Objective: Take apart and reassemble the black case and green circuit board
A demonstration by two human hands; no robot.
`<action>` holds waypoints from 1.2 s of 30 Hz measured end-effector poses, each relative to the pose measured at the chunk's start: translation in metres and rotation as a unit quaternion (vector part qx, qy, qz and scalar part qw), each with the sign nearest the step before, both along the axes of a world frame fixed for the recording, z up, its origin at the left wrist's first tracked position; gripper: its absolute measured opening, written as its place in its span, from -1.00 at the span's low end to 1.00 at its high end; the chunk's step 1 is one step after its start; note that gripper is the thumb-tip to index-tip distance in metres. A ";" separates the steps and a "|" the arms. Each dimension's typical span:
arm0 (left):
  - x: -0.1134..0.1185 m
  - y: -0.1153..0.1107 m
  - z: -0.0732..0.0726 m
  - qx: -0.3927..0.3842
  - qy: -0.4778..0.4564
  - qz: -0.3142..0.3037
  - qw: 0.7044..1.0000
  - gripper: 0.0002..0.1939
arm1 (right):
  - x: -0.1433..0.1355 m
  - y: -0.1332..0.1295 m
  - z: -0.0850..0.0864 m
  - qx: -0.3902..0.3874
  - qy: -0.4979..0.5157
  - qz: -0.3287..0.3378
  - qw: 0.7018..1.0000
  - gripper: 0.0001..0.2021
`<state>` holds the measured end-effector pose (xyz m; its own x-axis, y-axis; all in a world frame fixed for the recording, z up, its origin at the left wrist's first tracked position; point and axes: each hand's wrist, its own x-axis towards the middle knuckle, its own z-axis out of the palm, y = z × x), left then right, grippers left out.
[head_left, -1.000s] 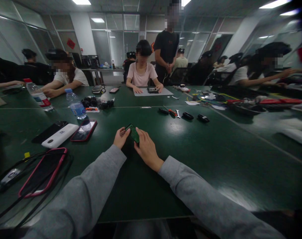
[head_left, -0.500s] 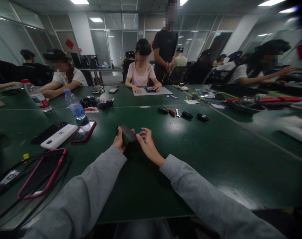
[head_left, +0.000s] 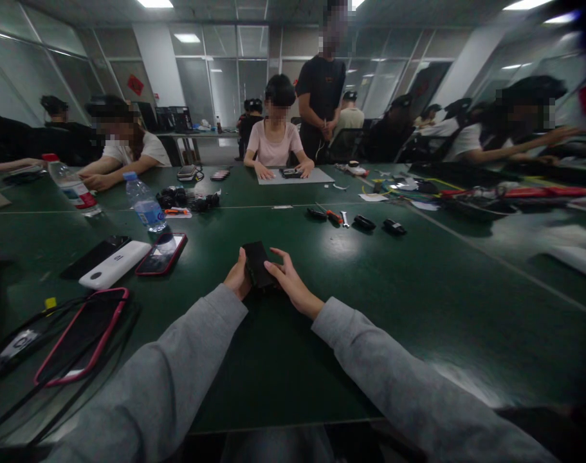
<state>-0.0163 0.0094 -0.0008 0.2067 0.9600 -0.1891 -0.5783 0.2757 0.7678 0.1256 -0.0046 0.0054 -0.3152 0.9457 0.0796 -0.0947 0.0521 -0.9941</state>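
A dark, flat, box-like object [head_left: 258, 262] is held above the green table [head_left: 283, 360], its black face turned up toward me. My left hand [head_left: 238, 275] grips its left side, with the thumb along the edge. On the right side, my right hand [head_left: 293, 278] has its thumb pressed on the black face and its index finger stretched out past the upper right corner. The other fingers of both hands are largely hidden by the object or in shadow beneath it.
To the left lie a white power bank [head_left: 114, 264], a red-edged phone [head_left: 161, 254], a pink-framed phone [head_left: 83, 337] and cables. Two bottles stand behind them, one being a blue-capped bottle [head_left: 145, 202]. A wrench [head_left: 345, 219] and black items lie ahead. A person [head_left: 276, 138] sits opposite.
The dark object has turned so its black face shows more fully. My right hand has closed in on it, thumb now on the face; my left hand has shifted slightly right.
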 end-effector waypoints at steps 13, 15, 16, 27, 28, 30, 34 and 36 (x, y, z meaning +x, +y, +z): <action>0.004 0.000 -0.003 0.007 0.039 0.035 0.999 -0.58 | 0.005 -0.006 0.008 0.247 -0.171 -0.143 0.943 -0.63; 0.003 -0.001 -0.002 0.000 0.058 0.047 0.997 -0.58 | 0.006 -0.004 0.006 0.228 -0.164 -0.150 0.948 -0.63; 0.002 -0.001 -0.002 -0.003 0.065 0.048 0.997 -0.56 | 0.007 -0.003 0.004 0.217 -0.158 -0.152 0.951 -0.62; -0.002 -0.003 0.001 -0.018 0.036 0.061 0.997 -0.54 | 0.012 0.012 -0.010 0.177 -0.070 -0.226 0.955 -0.64; -0.003 -0.003 0.001 -0.019 0.032 0.060 0.997 -0.54 | 0.014 0.015 -0.012 0.159 -0.052 -0.247 0.955 -0.64; -0.005 -0.003 0.002 -0.014 0.021 0.052 0.998 -0.54 | 0.020 0.024 -0.014 0.073 0.009 -0.261 0.963 -0.65; -0.010 -0.001 0.003 -0.009 0.005 0.034 0.999 -0.56 | 0.036 0.041 -0.009 -0.110 0.099 -0.175 0.973 -0.67; -0.012 -0.001 0.003 -0.019 -0.007 0.034 0.999 -0.58 | 0.046 0.046 -0.002 -0.154 0.124 -0.104 0.975 -0.69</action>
<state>-0.0280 0.0088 0.0025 0.1439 0.9642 -0.2226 -0.6065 0.2637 0.7501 0.1719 0.0418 0.0033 -0.1219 0.9782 -0.1681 -0.3530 -0.2010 -0.9138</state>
